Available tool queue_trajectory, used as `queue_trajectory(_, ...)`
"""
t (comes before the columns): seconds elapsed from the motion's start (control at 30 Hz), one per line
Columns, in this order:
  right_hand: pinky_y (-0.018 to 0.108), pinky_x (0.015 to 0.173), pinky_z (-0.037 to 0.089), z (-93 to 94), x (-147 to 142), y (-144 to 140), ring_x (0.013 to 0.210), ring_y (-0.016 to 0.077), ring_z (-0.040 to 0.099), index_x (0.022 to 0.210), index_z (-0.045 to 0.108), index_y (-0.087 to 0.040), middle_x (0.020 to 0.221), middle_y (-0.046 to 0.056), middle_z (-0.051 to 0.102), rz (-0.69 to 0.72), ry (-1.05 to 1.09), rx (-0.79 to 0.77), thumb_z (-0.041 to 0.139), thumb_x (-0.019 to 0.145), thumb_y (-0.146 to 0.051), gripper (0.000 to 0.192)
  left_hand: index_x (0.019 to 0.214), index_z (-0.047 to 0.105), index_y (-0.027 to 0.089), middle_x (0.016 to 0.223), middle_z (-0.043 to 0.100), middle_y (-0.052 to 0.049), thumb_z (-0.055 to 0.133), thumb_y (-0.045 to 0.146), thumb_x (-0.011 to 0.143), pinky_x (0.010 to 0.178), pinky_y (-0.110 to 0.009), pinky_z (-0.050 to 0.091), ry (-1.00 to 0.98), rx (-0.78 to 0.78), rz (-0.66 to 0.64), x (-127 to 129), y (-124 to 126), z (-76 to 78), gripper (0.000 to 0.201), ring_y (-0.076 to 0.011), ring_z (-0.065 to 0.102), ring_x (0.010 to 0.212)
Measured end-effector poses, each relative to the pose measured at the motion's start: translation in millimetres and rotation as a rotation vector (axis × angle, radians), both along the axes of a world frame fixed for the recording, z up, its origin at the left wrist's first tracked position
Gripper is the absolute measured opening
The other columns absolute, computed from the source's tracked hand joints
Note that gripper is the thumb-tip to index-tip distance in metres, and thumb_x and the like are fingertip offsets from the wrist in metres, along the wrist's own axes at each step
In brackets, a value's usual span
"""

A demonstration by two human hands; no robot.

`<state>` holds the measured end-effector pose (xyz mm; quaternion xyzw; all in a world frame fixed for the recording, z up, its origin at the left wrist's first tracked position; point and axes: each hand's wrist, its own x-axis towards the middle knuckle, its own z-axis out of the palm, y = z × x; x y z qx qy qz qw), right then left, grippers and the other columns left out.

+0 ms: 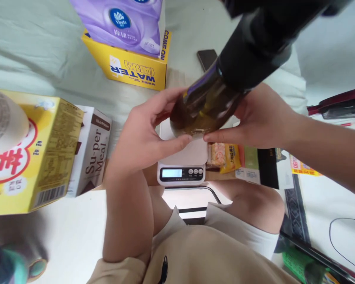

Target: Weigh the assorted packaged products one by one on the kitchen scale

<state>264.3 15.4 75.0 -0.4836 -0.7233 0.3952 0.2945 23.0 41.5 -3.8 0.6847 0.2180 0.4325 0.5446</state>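
**Bottle held between both hands above the scale**

My left hand and right hand meet at the centre of the frame around a dark bottle. It lies tilted, its rounded base pointing down toward me and its black upper part running off to the upper right. Each grip is closed on the bottle: the left thumb and fingers wrap its near side, and the right palm cups the far side with one finger stretched under the base. The two-sided hold suits a smooth, round body, which would probably roll out of a single hand at this angle.

Directly below the base sits a white kitchen scale, its display and buttons facing me at centre frame. The bottle appears to hang just above the platform; I cannot tell whether it touches.

At the left edge stands a yellow carton, with a white box marked "Su-per Meal" just beside it. At top centre a purple tissue pack rests on a yellow box printed "WATER". A dark phone lies on the surface behind the bottle. Small snack packets lie to the right of the scale, partly under my right hand. My knees show at the lower centre.
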Motion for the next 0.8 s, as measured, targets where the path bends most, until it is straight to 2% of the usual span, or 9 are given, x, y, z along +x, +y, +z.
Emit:
queue_trajectory(0.13,0.041,0.084,0.071,-4.5,0.8,-19.8,0.098,0.024,0.077,0.12,0.068,-0.029,0.114,0.003,0.077,0.08,-0.137,-0.016,0.094,0.076,-0.048,0.055,0.137,0.07,0.032,0.141,0.077,-0.004,0.097,0.036,0.078,0.12,-0.054,0.061,0.066,-0.072,-0.031,-8.3,-17.3,4.1,0.065,-0.0314,0.074,0.131)
queue_trajectory(0.27,0.045,0.094,0.072,-5.4,2.8,-23.2,0.115,0.0288,0.079,0.125,0.064,-0.029,0.122,0.006,0.078,0.091,-0.053,-0.147,0.093,0.078,-0.051,0.059,0.141,0.067,0.031,0.148,0.073,-0.006,0.095,0.036,0.08,0.124,-0.053,0.058,0.108,-0.058,-0.05,-7.3,-20.4,3.6,0.067,-0.0313,0.072,0.135)
queue_trajectory(0.37,0.051,0.112,0.068,-1.7,-0.4,-36.8,0.132,0.0312,0.075,0.134,0.063,-0.034,0.139,0.004,0.075,-0.012,0.106,-0.231,0.102,0.067,-0.044,0.078,0.147,0.063,0.033,0.153,0.07,-0.006,0.094,0.039,0.081,0.123,-0.052,0.057,0.092,-0.007,-0.101,-4.7,-15.0,-5.4,0.072,-0.0327,0.07,0.138)
queue_trajectory(0.43,0.055,0.126,0.058,-0.8,-6.8,-60.3,0.146,0.0316,0.067,0.138,0.062,-0.039,0.149,0.002,0.072,-0.184,0.211,-0.218,0.104,0.063,-0.041,0.086,0.15,0.061,0.036,0.155,0.069,-0.005,0.094,0.044,0.08,0.122,-0.053,0.058,0.043,0.036,-0.131,-3.9,-9.6,-15.5,0.078,-0.0344,0.068,0.141)
queue_trajectory(0.47,0.057,0.132,0.052,-2.7,-11.2,-75.9,0.151,0.0306,0.063,0.139,0.061,-0.041,0.152,0.0,0.07,-0.292,0.259,-0.186,0.102,0.067,-0.041,0.083,0.152,0.06,0.038,0.154,0.069,-0.005,0.095,0.046,0.079,0.121,-0.055,0.058,0.009,0.055,-0.139,-3.9,-6.8,-20.9,0.081,-0.0354,0.068,0.142)
queue_trajectory(0.53,0.059,0.133,0.05,-14.0,-20.5,-109.5,0.15,0.0287,0.065,0.14,0.061,-0.046,0.151,-0.001,0.071,-0.541,0.386,-0.083,0.089,0.082,-0.051,0.064,0.153,0.059,0.04,0.153,0.07,-0.005,0.097,0.049,0.075,0.119,-0.058,0.059,-0.049,0.074,-0.146,-3.8,-1.8,-30.4,0.087,-0.0375,0.068,0.14)
queue_trajectory(0.6,0.057,0.129,0.055,-34.7,-28.6,-137.1,0.146,0.0274,0.067,0.143,0.062,-0.046,0.15,0.0,0.072,-0.674,0.5,0.033,0.077,0.088,-0.057,0.058,0.152,0.061,0.041,0.15,0.072,-0.005,0.101,0.048,0.07,0.114,-0.06,0.062,-0.086,0.084,-0.152,-2.6,1.5,-36.4,0.092,-0.0386,0.07,0.133)
queue_trajectory(0.7,0.058,0.126,0.056,-68.8,-36.4,-151.7,0.145,0.0289,0.068,0.141,0.062,-0.044,0.15,0.002,0.072,-0.712,0.545,0.099,0.077,0.086,-0.057,0.059,0.149,0.063,0.04,0.145,0.075,-0.004,0.101,0.049,0.071,0.108,-0.058,0.063,-0.107,0.075,-0.142,3.6,1.6,-36.8,0.087,-0.0355,0.073,0.123)
queue_trajectory(0.8,0.059,0.131,0.051,-86.3,-41.8,-140.5,0.147,0.0291,0.066,0.14,0.06,-0.044,0.154,0.002,0.068,-0.696,0.539,0.12,0.079,0.086,-0.058,0.058,0.146,0.063,0.036,0.141,0.075,-0.004,0.099,0.058,0.072,0.102,-0.05,0.066,-0.149,0.094,-0.16,12.0,-4.0,-29.2,0.085,-0.0329,0.075,0.121)
